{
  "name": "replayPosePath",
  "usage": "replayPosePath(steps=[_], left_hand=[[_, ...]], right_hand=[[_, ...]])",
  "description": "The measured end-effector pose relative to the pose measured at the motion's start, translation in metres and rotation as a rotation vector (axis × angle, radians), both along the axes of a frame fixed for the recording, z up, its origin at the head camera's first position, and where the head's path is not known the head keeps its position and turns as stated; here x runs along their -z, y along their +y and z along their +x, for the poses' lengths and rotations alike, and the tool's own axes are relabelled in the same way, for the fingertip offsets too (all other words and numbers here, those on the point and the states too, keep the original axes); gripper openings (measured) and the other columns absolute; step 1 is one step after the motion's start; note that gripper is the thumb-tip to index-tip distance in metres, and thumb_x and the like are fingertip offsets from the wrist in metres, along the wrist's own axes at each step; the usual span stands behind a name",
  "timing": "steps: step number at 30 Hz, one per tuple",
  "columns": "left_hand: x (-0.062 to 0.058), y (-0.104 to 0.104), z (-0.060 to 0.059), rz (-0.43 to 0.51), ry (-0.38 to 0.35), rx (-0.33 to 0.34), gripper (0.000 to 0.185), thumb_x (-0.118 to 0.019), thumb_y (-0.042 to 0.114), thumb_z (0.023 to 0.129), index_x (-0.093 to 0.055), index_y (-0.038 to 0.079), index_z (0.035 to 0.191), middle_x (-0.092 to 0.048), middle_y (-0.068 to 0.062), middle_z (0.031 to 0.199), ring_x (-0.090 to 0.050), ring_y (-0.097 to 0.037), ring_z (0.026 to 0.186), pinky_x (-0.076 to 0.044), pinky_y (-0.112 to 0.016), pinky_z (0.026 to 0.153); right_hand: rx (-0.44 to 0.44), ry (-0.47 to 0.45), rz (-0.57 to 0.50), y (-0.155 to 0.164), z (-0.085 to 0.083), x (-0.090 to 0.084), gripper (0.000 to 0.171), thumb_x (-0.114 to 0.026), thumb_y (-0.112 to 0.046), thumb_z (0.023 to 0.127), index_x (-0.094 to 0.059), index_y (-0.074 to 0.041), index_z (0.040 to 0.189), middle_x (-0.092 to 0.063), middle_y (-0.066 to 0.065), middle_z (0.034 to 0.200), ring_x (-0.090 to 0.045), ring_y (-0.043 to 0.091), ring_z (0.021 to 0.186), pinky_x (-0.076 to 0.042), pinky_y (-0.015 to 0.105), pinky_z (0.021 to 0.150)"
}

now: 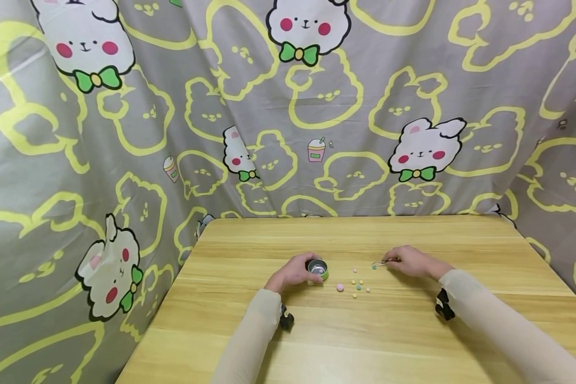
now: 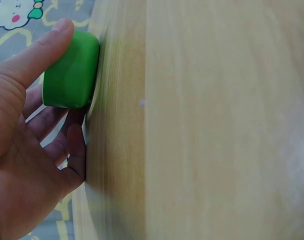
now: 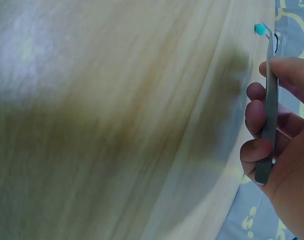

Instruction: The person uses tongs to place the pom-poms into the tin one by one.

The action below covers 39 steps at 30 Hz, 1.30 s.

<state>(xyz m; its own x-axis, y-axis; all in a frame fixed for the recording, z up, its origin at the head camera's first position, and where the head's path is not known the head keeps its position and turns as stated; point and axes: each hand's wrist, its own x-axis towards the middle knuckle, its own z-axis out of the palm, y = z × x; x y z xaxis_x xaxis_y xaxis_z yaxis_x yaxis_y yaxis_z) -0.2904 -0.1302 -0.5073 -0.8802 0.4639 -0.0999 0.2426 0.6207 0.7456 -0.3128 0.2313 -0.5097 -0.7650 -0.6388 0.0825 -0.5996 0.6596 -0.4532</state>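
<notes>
Head view: on the pale wooden counter (image 1: pixel 365 330) the left hand (image 1: pixel 293 272) steadies a small green round tin (image 1: pixel 318 269), mouth up; loose coloured beads (image 1: pixel 357 285) lie just right of it.

Left wrist view: thumb and fingers (image 2: pixel 67 150) curl round the tin (image 2: pixel 72 70), bracing it.

Right wrist view: the right hand (image 3: pixel 282 150) pinches slim metal tweezers (image 3: pixel 268 120), tips gripping a teal bead (image 3: pixel 260 29).

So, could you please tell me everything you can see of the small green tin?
The small green tin is a round, lidless container with a glossy green outer wall and a shiny metallic inside. It stands upright on the wooden table, left of the scattered beads. The left hand grips it, thumb along its side.
</notes>
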Motion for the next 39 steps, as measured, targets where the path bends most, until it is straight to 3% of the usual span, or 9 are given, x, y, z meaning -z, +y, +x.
replayPosePath(steps=[14,39], left_hand=[[-0.0009,0.0015,-0.0006,-0.015,0.01,0.001,0.053,-0.081,0.024,0.076,-0.058,0.012,0.122,-0.06,0.002,0.108,-0.054,-0.014,0.1,-0.041,-0.03,0.089],[-0.0006,0.0005,0.0008,-0.002,-0.016,-0.009,0.051,-0.081,0.024,0.076,-0.059,0.016,0.121,-0.06,0.004,0.108,-0.054,-0.013,0.101,-0.041,-0.032,0.09]], right_hand=[[0.018,-0.017,0.011,0.0017,0.0016,0.0013,0.015,-0.06,-0.014,0.092,-0.071,-0.012,0.103,-0.062,-0.005,0.093,-0.058,0.014,0.085,-0.046,0.036,0.072],[-0.017,0.017,0.017,0.0061,0.0041,-0.0003,0.014,-0.061,-0.014,0.092,-0.071,-0.012,0.101,-0.062,-0.005,0.091,-0.058,0.014,0.083,-0.047,0.036,0.07]])
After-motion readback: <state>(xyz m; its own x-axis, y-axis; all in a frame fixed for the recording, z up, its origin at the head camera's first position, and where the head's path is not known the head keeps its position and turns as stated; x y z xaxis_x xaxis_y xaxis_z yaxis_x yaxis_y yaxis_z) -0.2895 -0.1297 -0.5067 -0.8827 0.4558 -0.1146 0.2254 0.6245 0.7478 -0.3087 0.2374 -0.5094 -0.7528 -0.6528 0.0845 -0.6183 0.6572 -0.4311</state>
